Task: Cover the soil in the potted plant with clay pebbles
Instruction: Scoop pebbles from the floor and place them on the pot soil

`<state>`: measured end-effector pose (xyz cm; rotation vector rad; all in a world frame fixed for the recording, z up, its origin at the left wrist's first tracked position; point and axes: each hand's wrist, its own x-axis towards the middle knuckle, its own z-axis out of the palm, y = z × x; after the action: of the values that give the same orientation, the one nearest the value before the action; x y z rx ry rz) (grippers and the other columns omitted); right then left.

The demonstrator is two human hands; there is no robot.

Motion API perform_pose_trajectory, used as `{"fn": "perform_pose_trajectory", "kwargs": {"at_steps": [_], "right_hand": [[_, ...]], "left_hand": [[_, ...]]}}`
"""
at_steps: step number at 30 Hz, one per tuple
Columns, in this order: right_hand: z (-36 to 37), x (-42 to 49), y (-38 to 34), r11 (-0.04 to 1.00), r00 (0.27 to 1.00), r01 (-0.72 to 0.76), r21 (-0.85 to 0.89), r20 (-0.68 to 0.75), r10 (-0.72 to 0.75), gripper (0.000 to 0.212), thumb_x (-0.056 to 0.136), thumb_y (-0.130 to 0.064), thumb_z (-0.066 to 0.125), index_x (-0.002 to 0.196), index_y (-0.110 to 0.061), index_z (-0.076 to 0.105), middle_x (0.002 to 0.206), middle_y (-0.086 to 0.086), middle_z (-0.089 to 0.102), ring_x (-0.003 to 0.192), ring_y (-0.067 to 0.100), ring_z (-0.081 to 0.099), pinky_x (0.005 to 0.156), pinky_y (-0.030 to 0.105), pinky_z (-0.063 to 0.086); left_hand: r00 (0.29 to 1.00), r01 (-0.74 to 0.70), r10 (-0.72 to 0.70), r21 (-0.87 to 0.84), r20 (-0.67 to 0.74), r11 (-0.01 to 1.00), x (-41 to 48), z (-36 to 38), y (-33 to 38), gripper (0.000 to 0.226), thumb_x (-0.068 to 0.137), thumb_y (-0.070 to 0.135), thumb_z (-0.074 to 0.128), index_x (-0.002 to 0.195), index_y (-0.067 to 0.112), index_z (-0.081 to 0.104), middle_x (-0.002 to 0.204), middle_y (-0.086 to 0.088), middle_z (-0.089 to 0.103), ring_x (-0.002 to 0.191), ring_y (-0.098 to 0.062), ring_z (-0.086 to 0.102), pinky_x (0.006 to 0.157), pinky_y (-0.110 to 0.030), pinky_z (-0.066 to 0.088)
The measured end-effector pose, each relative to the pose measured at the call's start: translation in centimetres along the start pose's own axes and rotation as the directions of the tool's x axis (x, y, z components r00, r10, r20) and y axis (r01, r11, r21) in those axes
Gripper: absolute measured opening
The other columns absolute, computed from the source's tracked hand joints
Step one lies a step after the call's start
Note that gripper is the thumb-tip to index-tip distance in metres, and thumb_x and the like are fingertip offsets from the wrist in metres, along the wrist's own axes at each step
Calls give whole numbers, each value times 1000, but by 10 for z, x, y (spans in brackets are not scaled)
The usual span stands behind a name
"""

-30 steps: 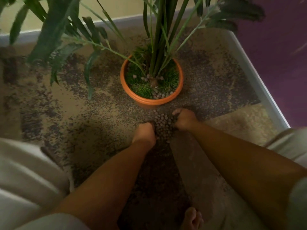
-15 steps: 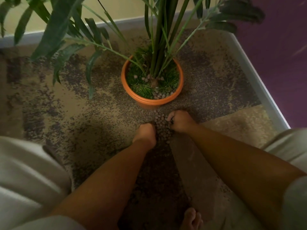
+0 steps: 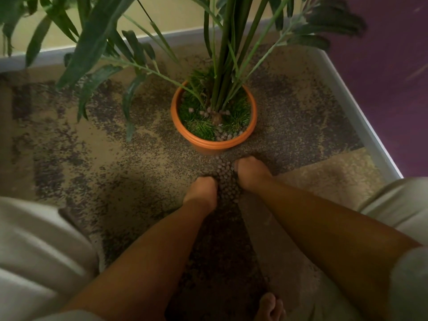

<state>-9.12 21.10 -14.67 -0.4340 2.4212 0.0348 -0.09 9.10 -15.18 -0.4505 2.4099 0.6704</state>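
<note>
We look down on a mottled beige-and-dark carpet in a corner. On it stands a tall plant with long green stems, rooted in an orange pot. Just in front of the pot, our left hand and right hand press against either side of a heap of clay pebbles on the floor. Both hands are cupped, with the fingers sunk into the heap, so we cannot tell whether they grasp any. A few scattered pebbles already lie inside the pot, by the near rim and round the stem base (mostly green, grassy growth shows there).
</note>
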Motion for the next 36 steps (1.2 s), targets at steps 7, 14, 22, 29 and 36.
{"fn": "perform_pose_trajectory", "kwargs": {"at_steps": [7, 14, 22, 29, 36], "right_hand": [[1, -1, -4, 1000, 1000, -17, -25, -21, 16, 27, 96, -5, 48, 117, -8, 66, 121, 17, 65, 111, 36, 64, 90, 45, 56], [-3, -2, -6, 996, 998, -65, 59, -21, 66, 22, 92, -8, 60, 112, -7, 69, 119, 17, 66, 108, 34, 66, 92, 43, 57], [-14, -3, -4, 964, 996, -84, 253, 25, 81, 11, 82, -15, 74, 92, -11, 76, 108, 11, 73, 105, 27, 68, 96, 40, 56], [-43, -27, -12, 948, 999, -24, 318, 33, 14, 10, 77, -16, 79, 86, -13, 77, 100, 7, 76, 98, 22, 70, 90, 35, 58], [-75, -54, -10, 875, 995, 60, 480, 43, -92, 15, 75, -10, 81, 69, -19, 72, 61, -10, 68, 52, -3, 62, 54, 13, 47]], "left_hand": [[1000, 6, -7, -91, -17, 996, -1, -4, -1, 26, 87, 5, 57, 106, 13, 71, 114, -13, 68, 106, -31, 65, 94, -41, 53], [999, 9, -15, -145, -38, 989, 0, -7, -7, 21, 84, 7, 63, 101, 14, 73, 109, -11, 71, 104, -29, 67, 92, -36, 54], [995, 59, -75, -232, -59, 971, 2, -11, -6, 20, 79, 9, 70, 96, 18, 74, 106, -9, 73, 102, -26, 68, 87, -31, 52], [999, 23, -18, -192, 29, 981, -13, -36, 6, 20, 83, 13, 67, 100, 14, 76, 107, -9, 74, 103, -25, 68, 85, -30, 54], [983, -39, 86, -269, 164, 962, -33, -107, 20, 21, 74, -2, 71, 90, 10, 76, 61, -5, 69, 37, -4, 56, 38, -13, 41]]}}
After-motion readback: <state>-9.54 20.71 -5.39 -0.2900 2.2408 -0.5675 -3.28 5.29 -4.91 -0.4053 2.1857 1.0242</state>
